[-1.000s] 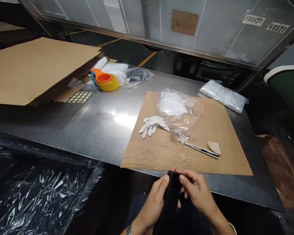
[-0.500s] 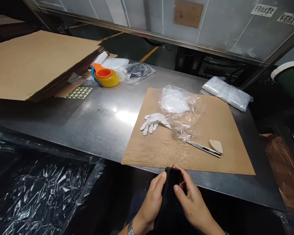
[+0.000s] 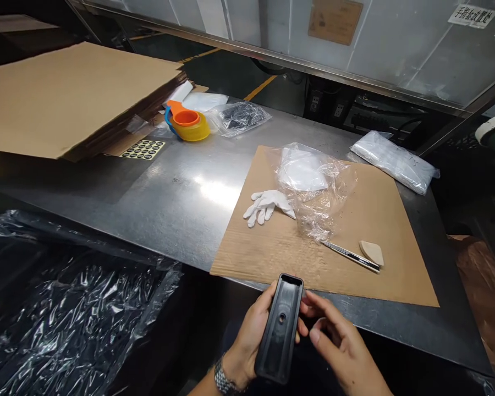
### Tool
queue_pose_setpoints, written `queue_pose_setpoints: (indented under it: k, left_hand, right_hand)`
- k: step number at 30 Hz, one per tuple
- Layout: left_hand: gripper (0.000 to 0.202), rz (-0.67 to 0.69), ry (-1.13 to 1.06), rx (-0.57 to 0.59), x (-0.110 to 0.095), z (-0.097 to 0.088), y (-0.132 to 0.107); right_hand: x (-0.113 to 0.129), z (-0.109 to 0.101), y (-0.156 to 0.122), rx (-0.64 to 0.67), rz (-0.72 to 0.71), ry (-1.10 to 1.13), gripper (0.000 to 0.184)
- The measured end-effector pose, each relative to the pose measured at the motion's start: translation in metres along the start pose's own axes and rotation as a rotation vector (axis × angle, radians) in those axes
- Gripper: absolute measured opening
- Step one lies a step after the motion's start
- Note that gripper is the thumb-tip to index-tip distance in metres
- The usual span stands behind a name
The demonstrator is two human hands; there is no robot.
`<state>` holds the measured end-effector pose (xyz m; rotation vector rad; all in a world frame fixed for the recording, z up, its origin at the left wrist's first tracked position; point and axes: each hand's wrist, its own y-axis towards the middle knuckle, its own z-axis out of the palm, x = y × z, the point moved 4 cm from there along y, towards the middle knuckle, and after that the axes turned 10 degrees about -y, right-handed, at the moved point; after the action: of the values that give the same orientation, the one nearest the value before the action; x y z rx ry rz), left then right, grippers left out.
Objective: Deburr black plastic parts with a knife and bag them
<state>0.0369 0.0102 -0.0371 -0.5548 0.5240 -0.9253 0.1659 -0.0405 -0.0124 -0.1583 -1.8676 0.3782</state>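
A long black plastic part (image 3: pixel 281 330) with rounded corners is held at the table's front edge. Its hollow side faces up, showing a recessed channel with a small round hole. My left hand (image 3: pixel 251 335) is wrapped round it from the left, with left fingertips showing at its right side. My right hand (image 3: pixel 334 338) is just to the right of the part, its fingers loosely curved and thumb apart, with nothing visible in it. Beyond the hands, a cardboard sheet (image 3: pixel 264 253) carries a white glove (image 3: pixel 268 206), a slim metal-edged knife (image 3: pixel 350 256) and a beige wedge-shaped pad (image 3: pixel 372 252).
A crumpled clear plastic bag (image 3: pixel 317 181) lies on the cardboard. Along the back of the metal table (image 3: pixel 181 203) are a tape dispenser (image 3: pixel 188 124) and a plastic-wrapped packet (image 3: pixel 396 159). Stacked cardboard (image 3: pixel 78 93) and round stickers (image 3: pixel 143 149) sit left. Black plastic sheeting (image 3: pixel 82 313) fills the lower left.
The black part has turned so its hollow side shows. My right hand has let go and moved slightly right, while the left keeps hold. The view has shifted a little left.
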Motion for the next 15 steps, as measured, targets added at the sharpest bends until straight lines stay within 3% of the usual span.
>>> queue_pose_setpoints:
  k: [4, 11, 15]
  left_hand:
    - [0.061, -0.078, -0.006, -0.002, -0.002, 0.001, -0.001]
    - [0.062, -0.065, -0.051, -0.038, -0.008, 0.002, 0.006]
    - [0.066, -0.054, 0.009, -0.102, -0.010, 0.000, 0.009]
  right_hand:
    - [0.012, -0.015, 0.011, -0.204, -0.083, -0.221, 0.023]
    - [0.027, -0.020, 0.033, -0.190, -0.182, -0.405, 0.017]
    - [0.027, -0.026, 0.044, -0.197, -0.163, -0.447, 0.019]
